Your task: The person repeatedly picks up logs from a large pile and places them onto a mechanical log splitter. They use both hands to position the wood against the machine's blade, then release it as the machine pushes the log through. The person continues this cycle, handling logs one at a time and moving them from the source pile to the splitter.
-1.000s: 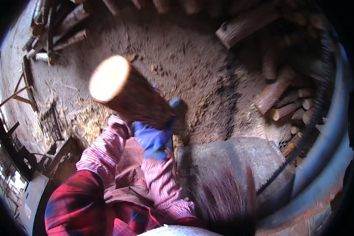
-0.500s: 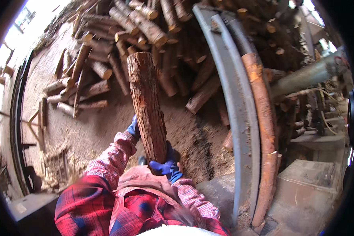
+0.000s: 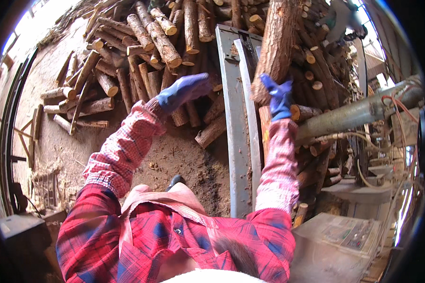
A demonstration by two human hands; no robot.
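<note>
A thick bark-covered log (image 3: 278, 42) lies over the far part of a grey metal channel (image 3: 236, 141), its near end toward me. My right hand (image 3: 279, 96), in a blue-purple glove, is at that near end with thumb and fingers spread, touching or almost touching the bark; it is not wrapped round the log. My left hand (image 3: 184, 92), gloved alike, hovers left of the channel, fingers stretched out and nothing in them. Below the thick log, part of a thinner reddish log (image 3: 265, 125) shows along the channel, mostly hidden by my right arm.
A large heap of cut logs (image 3: 165, 42) fills the far side, with more logs right of the channel. A thick grey-green pipe (image 3: 354, 113) reaches in from the right, near a dusty box with a panel (image 3: 340, 236). Brown dirt floor (image 3: 141, 165) lies before me.
The thick log went from upright between both hands in front of me to the far right, over the channel. My left hand has let go of it. My view has shifted rightward.
</note>
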